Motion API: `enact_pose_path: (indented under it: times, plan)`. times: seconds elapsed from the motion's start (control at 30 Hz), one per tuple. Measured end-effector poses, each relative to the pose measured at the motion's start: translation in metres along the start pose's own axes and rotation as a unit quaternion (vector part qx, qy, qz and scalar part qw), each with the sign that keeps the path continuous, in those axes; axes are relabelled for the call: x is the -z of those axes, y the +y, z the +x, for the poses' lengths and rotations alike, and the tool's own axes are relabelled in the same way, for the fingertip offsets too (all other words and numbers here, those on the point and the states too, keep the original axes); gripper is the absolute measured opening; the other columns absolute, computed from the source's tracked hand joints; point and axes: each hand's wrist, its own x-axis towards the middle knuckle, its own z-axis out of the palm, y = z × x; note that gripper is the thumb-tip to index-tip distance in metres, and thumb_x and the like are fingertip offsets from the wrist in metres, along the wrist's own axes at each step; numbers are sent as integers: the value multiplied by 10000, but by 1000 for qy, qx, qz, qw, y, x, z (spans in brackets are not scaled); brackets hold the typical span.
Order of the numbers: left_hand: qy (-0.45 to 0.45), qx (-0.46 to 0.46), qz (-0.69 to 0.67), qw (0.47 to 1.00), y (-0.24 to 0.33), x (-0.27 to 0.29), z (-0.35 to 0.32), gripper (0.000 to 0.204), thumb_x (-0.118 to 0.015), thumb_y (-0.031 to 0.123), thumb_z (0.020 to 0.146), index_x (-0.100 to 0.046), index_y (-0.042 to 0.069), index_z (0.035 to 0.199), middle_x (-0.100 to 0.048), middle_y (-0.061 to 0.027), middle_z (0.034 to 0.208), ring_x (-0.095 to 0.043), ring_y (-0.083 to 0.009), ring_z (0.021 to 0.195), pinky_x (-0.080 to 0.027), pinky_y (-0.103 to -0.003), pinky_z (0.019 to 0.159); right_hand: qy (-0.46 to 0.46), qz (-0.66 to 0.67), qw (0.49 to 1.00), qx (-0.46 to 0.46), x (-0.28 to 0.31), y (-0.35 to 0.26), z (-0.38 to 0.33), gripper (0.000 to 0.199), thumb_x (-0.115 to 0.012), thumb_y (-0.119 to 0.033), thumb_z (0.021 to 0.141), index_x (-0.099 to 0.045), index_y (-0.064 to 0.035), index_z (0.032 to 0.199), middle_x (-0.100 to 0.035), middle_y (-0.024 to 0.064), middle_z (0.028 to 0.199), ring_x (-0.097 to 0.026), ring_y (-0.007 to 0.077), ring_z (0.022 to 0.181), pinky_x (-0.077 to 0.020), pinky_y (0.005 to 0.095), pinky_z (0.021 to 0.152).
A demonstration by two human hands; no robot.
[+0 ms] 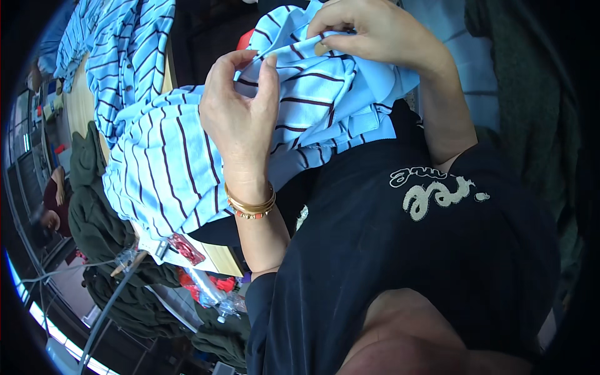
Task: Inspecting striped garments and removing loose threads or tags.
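A light blue knit garment with dark stripes (pixel 178 147) lies bunched across my lap and the table edge. My left hand (pixel 240 109), with gold and beaded bracelets at the wrist, pinches a folded edge of it between thumb and fingers. Close by on the right, my right hand (pixel 375 34) grips the same edge, thumb below and fingers curled over the cloth. A plain light blue section (pixel 370 78) hangs under the right hand. Folds hide part of the garment's shape.
More blue striped garments (pixel 128 56) lie on the wooden table (pixel 80 103) at the left. Dark green cloth (pixel 94 212) is heaped beyond it. A red plastic packet (pixel 187 249) and a clear bottle (pixel 209 290) sit lower left. Another person (pixel 57 200) is at the far left.
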Motion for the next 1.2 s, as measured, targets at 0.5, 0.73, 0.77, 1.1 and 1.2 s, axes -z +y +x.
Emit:
enact_pose_path:
  times: [0.5,0.73,0.77,1.1,1.2]
  plan:
    - [-124,-2,86,988,-2,-39,45,233,-681,219,835,-773,20,915,-721,-210,852,-708,-378,803,-567,-434,746,-48,-25,997,55,-7,18,4,181,-707,22,831,-722,-1,1009,-673,94,925,-657,203,806,-508,305,701]
    - [-79,32,-221,972,2,-26,25,202,-719,155,927,-705,-40,977,-617,-18,721,-512,-50,629,-400,-220,555,67,-29,970,233,-5,24,14,158,-704,-15,829,-715,-5,987,-688,114,934,-678,269,826,-529,331,735]
    - [-69,20,-249,966,3,-25,21,186,-704,149,949,-703,-34,982,-586,19,707,-470,-21,628,-365,-198,539,146,-32,919,365,-10,31,18,139,-701,-41,819,-717,-14,954,-701,125,911,-693,302,808,-540,360,718]
    - [-66,58,-362,928,7,-14,3,215,-640,167,1016,-694,-29,1087,-661,23,912,-531,-4,792,-387,-134,701,99,33,986,131,3,-18,6,128,-724,-2,801,-728,-20,928,-676,104,859,-686,264,752,-533,325,651]
    - [-56,65,-355,931,6,-12,0,212,-645,166,1012,-699,-28,1077,-675,10,920,-549,-11,801,-398,-140,711,112,34,984,138,1,-20,7,123,-734,1,794,-730,-22,915,-674,97,855,-683,257,737,-531,321,634]
